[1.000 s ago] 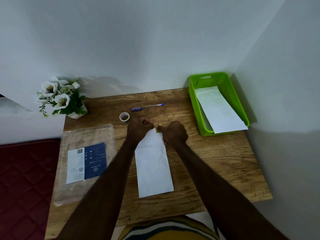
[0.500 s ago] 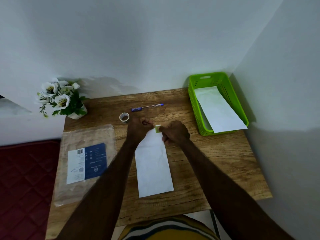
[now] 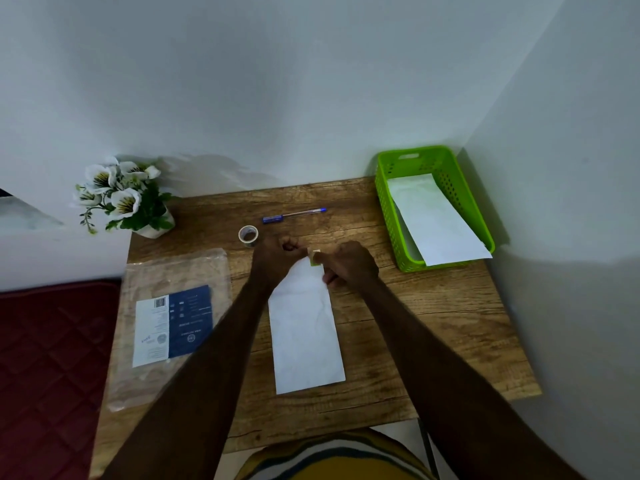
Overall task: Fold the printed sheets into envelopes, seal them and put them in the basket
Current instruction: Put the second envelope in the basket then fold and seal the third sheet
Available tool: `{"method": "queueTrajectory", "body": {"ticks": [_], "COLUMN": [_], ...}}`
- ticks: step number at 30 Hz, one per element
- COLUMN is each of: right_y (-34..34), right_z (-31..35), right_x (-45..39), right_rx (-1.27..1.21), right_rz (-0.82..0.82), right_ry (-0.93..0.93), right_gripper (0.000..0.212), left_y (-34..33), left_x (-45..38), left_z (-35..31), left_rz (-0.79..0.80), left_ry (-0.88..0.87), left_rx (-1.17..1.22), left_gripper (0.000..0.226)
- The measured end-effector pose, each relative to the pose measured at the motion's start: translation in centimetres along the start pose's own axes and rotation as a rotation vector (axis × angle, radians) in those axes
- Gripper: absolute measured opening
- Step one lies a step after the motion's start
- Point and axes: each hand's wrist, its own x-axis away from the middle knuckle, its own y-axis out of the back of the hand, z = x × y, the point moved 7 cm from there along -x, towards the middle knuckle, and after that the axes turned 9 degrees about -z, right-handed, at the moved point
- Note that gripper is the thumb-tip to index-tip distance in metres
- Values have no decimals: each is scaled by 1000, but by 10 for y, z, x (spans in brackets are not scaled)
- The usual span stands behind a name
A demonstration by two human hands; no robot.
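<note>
A white folded envelope lies lengthwise in the middle of the wooden table. Both hands are at its far end. My right hand pinches a small green and beige sticky strip just above the envelope's flap. My left hand is curled into a fist beside it, and nothing shows in it. A green plastic basket stands at the table's far right with one white envelope in it, sticking out over the near rim.
A small tape roll and a blue pen lie beyond the hands. A clear plastic bag with a blue label covers the table's left side. A pot of white flowers stands at the far left corner. Walls close in behind and to the right.
The hands have drawn slightly apart, and the small strip now shows between them at my right fingertips. The envelope has not moved.
</note>
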Motion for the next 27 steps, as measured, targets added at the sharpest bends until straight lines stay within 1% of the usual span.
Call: {"method": "queueTrajectory", "body": {"ticks": [2,4,9,11,12,14,16,17,19,22,25,27], "right_y": [0,-1,-6,-5,-5,-4,-3,-2,-3,-2,5,8], "right_z": [-1,-2,-8,-11,-11,-10,-9,-8,-7,-7,-7,-11], "right_x": [-1,-2,-5,-5,-5,-5,-6,-6,-5,1,11,25], "right_rx": [53,66,47,-50,-98,-108,-28,4,4,-57,-67,-31], "right_rz": [-65,-76,0,51,70,65,-7,-51,-82,-43,-77,-132], "right_ry": [13,31,53,11,-17,-57,-59,-55,-57,-60,-58,-55], "right_gripper": [50,48,29,25,25,37,50,53,49,34,35,33], "left_y": [-2,-4,-7,-8,-7,-5,-6,-6,-5,-5,-6,-4], "left_x": [0,0,-2,-1,0,2,3,3,3,3,3,3], "left_z": [1,2,4,3,3,2,0,-1,-1,-2,-5,-5], "left_rz": [3,14,11,9,5,1,8,12,11,14,25,40], "left_ry": [1,4,31,33,34,36,34,33,36,19,2,-7], "left_rx": [-18,-54,-78,-66,-55,-48,-42,-40,-35,-57,-55,-38], "left_gripper": [22,16,10,7,7,7,6,5,4,5,6,4]}}
